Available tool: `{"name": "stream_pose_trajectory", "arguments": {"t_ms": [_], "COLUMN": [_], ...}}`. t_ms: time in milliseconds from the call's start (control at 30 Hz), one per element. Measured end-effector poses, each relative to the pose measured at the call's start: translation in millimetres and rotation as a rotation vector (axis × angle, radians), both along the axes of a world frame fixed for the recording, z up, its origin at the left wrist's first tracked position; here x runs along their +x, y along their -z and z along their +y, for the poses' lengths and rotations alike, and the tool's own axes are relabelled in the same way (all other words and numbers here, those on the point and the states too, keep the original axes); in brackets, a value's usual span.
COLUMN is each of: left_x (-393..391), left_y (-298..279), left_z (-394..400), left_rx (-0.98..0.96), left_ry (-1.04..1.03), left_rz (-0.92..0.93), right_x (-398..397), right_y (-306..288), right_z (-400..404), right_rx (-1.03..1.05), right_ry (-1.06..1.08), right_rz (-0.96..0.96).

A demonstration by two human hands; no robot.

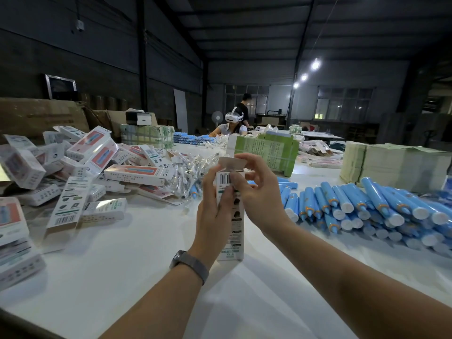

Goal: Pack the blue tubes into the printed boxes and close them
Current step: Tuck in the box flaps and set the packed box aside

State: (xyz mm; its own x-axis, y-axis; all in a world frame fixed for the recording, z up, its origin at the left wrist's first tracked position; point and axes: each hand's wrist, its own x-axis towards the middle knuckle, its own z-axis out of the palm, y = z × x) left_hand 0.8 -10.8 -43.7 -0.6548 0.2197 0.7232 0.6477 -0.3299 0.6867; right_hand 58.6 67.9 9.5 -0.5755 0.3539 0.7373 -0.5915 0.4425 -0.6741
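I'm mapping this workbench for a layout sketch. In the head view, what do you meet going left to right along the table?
Pile of printed boxes → left hand → held box → right hand → blue tubes.

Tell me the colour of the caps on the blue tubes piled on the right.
White caps on the blue tubes, clearest in the head view.

The hall is dimly lit; a row of ceiling lamps is blown out to glare. The white table is evenly lit, with soft shadows. Straight lines are bent by wide-angle distortion, and the edges are smeared and darkened.
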Motion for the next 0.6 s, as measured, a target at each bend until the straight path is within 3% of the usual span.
{"name": "stream_pose_trajectory", "arguments": {"t_ms": [167,600], "left_x": [0.1,-3.7], "left_y": [-3.8,1.9], "left_z": [-0.9,2.9], "left_rx": [0.031,-0.006], "left_ry": [0.003,-0.039], "left_rz": [-0.096,0.021], "right_x": [0.9,-2.1], "right_y": [7.8,-6.3], "right_z": [0.5,3.3], "right_rx": [0.088,0.137], "right_ry": [0.072,0.103], "right_rz": [0.008,-0.048]}}
